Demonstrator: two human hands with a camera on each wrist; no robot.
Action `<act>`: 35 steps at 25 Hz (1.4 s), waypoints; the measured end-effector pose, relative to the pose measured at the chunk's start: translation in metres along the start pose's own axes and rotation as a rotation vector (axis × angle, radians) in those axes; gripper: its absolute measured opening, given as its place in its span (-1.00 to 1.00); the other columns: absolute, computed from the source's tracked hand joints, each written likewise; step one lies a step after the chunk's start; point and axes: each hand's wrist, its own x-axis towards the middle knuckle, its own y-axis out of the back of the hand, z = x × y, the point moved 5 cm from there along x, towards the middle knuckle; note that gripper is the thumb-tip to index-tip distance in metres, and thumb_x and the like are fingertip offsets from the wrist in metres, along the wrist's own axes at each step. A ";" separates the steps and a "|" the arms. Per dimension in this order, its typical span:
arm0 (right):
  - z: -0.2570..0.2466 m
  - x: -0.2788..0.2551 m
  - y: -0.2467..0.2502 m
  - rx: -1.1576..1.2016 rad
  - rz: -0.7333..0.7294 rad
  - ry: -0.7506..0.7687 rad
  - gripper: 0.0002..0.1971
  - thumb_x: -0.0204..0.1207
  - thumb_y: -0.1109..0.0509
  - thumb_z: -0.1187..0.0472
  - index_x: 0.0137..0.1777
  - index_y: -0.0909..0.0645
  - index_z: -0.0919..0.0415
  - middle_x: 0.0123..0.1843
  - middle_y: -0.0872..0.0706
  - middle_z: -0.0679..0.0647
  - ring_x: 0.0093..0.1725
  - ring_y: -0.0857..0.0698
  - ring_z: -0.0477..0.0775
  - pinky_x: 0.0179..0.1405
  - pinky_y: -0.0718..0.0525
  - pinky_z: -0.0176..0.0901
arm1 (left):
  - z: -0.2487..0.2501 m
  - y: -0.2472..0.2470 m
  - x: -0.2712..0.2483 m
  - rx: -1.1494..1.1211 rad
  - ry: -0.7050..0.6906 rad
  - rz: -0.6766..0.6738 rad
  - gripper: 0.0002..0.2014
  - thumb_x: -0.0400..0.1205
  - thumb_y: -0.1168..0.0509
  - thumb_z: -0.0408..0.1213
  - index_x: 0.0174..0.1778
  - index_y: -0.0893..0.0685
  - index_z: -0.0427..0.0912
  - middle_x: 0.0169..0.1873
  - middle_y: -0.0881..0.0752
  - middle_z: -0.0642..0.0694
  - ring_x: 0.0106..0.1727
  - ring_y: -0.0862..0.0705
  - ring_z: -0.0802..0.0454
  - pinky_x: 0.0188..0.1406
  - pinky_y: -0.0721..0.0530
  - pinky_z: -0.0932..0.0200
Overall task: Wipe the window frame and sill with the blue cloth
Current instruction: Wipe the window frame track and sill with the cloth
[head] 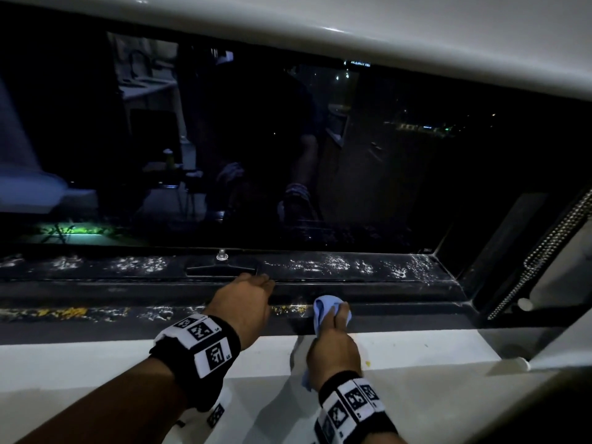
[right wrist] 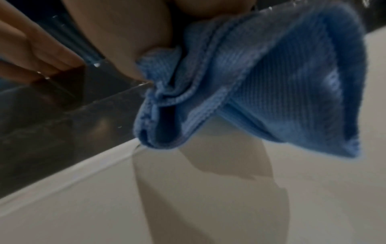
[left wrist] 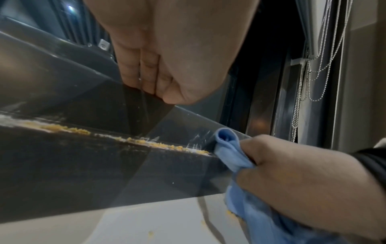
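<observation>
Now the right hand point(head: 333, 347) grips the bunched blue cloth point(head: 323, 310), pressing it on the dark window frame point(head: 400, 307) just above the white sill point(head: 96, 357). Just beside the cloth, the left hand point(head: 245, 304) rests on the frame, fingers straight, near yellow crumbs point(left wrist: 146, 142).

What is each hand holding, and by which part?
The right hand grips the blue cloth round its bunched middle. The left hand holds nothing; its straight fingers rest on the dark window frame.

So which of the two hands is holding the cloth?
The right hand grips the bunched blue microfibre cloth against the dark window frame. The left hand holds nothing, fingertips resting on the frame.
</observation>
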 end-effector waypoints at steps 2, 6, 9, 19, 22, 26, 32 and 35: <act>-0.005 -0.005 0.001 0.015 -0.029 0.081 -0.16 0.50 -0.21 0.47 0.65 0.21 0.15 0.68 -0.03 0.20 0.19 -0.66 0.19 0.17 -0.62 -0.08 | -0.002 -0.001 0.000 -0.012 -0.022 0.005 -0.50 0.63 -0.13 -0.21 0.53 -0.29 -0.08 0.55 -0.33 0.00 0.50 -0.29 0.00 0.44 -0.40 0.07; 0.018 -0.005 0.032 0.053 0.046 0.050 -0.16 0.47 -0.33 0.40 0.65 0.04 0.08 0.46 -0.52 0.19 0.17 -0.68 0.22 0.12 -0.62 -0.07 | -0.018 0.007 -0.010 -0.123 -0.028 0.081 -0.51 0.59 -0.14 -0.27 0.48 -0.38 -0.10 0.48 -0.44 -0.01 0.46 -0.36 0.01 0.39 -0.39 0.15; 0.010 -0.009 0.026 0.007 0.058 -0.068 -0.25 0.56 -0.15 0.36 0.65 0.19 0.15 0.61 -0.28 0.15 0.13 -0.68 0.25 0.02 -0.59 -0.05 | -0.036 0.015 -0.024 -0.083 0.100 0.154 -0.59 0.55 -0.17 -0.26 0.35 -0.50 -0.10 0.27 -0.61 -0.06 0.29 -0.51 -0.05 0.21 -0.52 0.09; -0.015 -0.013 0.022 -0.007 0.051 -0.018 -0.33 0.52 -0.22 0.37 0.60 -0.07 0.11 0.41 -0.55 0.24 0.18 -0.68 0.25 0.15 -0.64 0.01 | -0.048 0.015 -0.026 0.033 0.110 0.039 -0.75 0.58 -0.17 -0.21 0.17 -0.55 -0.12 0.13 -0.59 -0.04 0.17 -0.51 -0.07 0.03 -0.60 0.03; -0.016 -0.014 0.022 -0.048 0.035 -0.116 -0.26 0.51 -0.22 0.39 0.62 0.07 0.24 0.52 -0.42 0.23 0.22 -0.65 0.27 0.18 -0.62 0.03 | -0.048 0.015 -0.024 0.040 0.095 0.012 -0.75 0.59 -0.17 -0.22 0.16 -0.54 -0.14 0.13 -0.58 -0.06 0.18 -0.50 -0.08 0.00 -0.60 0.01; -0.028 -0.011 0.006 -0.073 -0.019 -0.082 -0.10 0.52 -0.32 0.32 0.64 0.27 0.24 0.64 -0.21 0.21 0.24 -0.64 0.25 0.18 -0.59 0.01 | -0.049 0.013 -0.024 0.059 0.088 0.009 -0.74 0.59 -0.17 -0.25 0.18 -0.53 -0.15 0.17 -0.57 -0.05 0.20 -0.49 -0.07 0.03 -0.60 0.01; -0.018 -0.025 0.018 0.041 0.117 -0.009 -0.44 0.50 -0.20 0.32 0.49 -0.27 -0.06 0.14 -0.71 0.14 0.02 -0.72 0.22 0.04 -0.68 -0.03 | -0.051 0.014 -0.025 0.024 0.078 -0.001 -0.71 0.59 -0.18 -0.21 0.22 -0.52 -0.13 0.19 -0.57 -0.05 0.21 -0.50 -0.07 0.06 -0.63 -0.02; -0.020 -0.024 0.017 0.032 0.096 -0.126 -0.32 0.51 -0.21 0.34 0.61 -0.06 0.09 0.37 -0.58 0.21 0.04 -0.71 0.25 0.04 -0.65 0.00 | -0.054 0.012 -0.025 0.016 0.070 0.004 -0.70 0.58 -0.18 -0.21 0.24 -0.52 -0.11 0.19 -0.57 -0.03 0.21 -0.49 -0.06 0.07 -0.64 -0.02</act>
